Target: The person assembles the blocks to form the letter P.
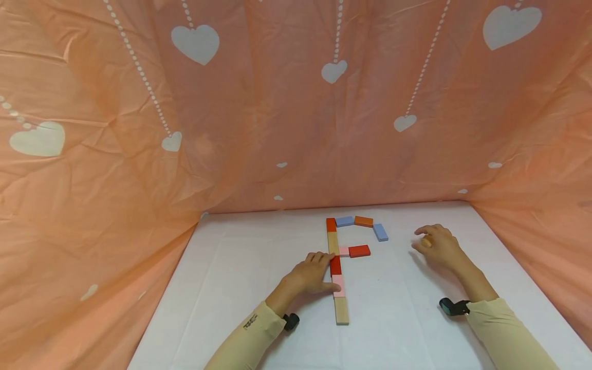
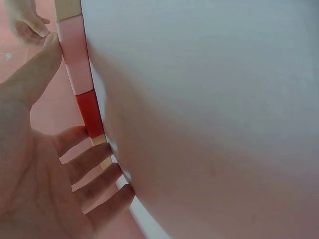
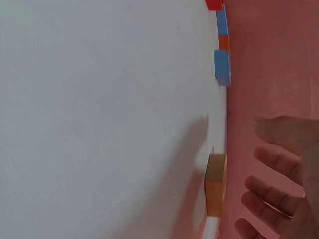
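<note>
Flat coloured blocks lie end to end on the white table. My left hand (image 1: 311, 275) rests along the left side of their upright column, its thumb by a pink block (image 1: 339, 280) and its fingertips by a red block (image 1: 336, 265). A tan block (image 1: 341, 311) forms the column's near end. Off to the right, my right hand (image 1: 437, 247) is held with loosely bent, spread fingers around a wood-coloured block (image 3: 216, 184). A gap shows between that block and the fingers in the right wrist view.
Along the top run a blue block (image 1: 344, 221), an orange block (image 1: 363, 221) and a tilted blue block (image 1: 381, 232). A short branch has a small pink block (image 1: 344, 251) and a red block (image 1: 359, 251). An orange curtain (image 1: 259, 128) with hearts surrounds the table (image 1: 231, 288).
</note>
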Action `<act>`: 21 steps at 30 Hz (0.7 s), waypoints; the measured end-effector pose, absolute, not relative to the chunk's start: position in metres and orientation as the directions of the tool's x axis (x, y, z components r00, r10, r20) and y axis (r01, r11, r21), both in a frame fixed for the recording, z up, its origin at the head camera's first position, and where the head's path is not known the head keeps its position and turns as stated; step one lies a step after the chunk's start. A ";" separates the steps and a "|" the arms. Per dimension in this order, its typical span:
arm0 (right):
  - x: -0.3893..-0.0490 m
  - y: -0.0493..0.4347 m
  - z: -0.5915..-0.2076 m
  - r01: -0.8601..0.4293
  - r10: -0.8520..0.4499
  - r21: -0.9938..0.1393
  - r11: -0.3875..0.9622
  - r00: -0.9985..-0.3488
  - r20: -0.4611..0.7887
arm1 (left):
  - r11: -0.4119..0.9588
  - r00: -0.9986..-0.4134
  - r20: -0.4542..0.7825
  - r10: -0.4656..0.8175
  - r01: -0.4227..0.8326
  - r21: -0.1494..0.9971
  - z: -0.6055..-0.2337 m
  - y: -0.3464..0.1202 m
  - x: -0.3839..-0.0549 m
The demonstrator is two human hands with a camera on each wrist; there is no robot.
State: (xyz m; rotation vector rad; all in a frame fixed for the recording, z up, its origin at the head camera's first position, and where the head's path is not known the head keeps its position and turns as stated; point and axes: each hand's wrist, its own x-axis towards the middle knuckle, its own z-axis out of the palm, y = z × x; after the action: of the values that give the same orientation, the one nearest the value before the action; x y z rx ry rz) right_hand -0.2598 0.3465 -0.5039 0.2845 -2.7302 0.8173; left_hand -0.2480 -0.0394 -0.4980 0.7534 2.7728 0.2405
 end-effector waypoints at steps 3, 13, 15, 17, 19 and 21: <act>-0.261 0.352 -0.506 -0.255 -0.094 -0.518 0.817 -0.944 0.316 | 0.853 -0.834 -0.201 0.514 0.473 0.219 -0.499 -0.039 -0.249; -0.266 0.362 -0.509 -0.234 -0.110 -0.517 0.823 -0.960 0.259 | 0.850 -0.832 -0.193 0.519 0.479 0.219 -0.500 -0.039 -0.248; -0.266 0.363 -0.509 -0.228 -0.113 -0.512 0.828 -0.963 0.246 | 0.849 -0.832 -0.193 0.520 0.480 0.219 -0.500 -0.039 -0.248; -0.265 0.363 -0.508 -0.221 -0.114 -0.516 0.828 -0.966 0.230 | 0.851 -0.833 -0.194 0.518 0.478 0.219 -0.500 -0.039 -0.248; -0.264 0.364 -0.508 -0.215 -0.117 -0.523 0.825 -0.970 0.214 | 0.852 -0.834 -0.195 0.517 0.477 0.218 -0.500 -0.039 -0.248; -0.263 0.364 -0.507 -0.205 -0.116 -0.531 0.822 -0.974 0.196 | 0.852 -0.833 -0.197 0.517 0.477 0.215 -0.501 -0.039 -0.249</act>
State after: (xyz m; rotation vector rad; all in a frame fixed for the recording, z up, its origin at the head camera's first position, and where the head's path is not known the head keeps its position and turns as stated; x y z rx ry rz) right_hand -0.2632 0.3645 -0.5070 0.2528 -2.8492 0.8558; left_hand -0.2486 -0.0390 -0.5007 0.7589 2.7809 0.2300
